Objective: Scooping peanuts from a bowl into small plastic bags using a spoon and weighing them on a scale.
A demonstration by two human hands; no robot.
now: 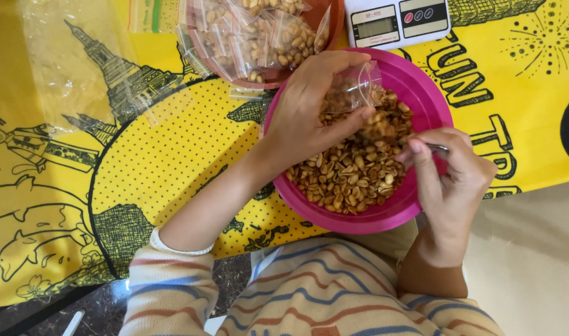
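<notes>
A pink plastic bowl (421,93) full of roasted peanuts (350,174) sits on the yellow printed cloth. My left hand (309,112) reaches over the bowl and holds a small clear plastic bag (353,87) open above the nuts. My right hand (449,171) is at the bowl's right rim, pinching the thin metal handle of a spoon (439,149); the spoon's head is hidden among the peanuts near the bag's mouth.
A brown tray (322,31) at the top holds several filled small bags of peanuts (259,37). A white digital scale (396,22) stands to its right. Empty clear bags (67,68) lie at the upper left on the yellow cloth (172,155).
</notes>
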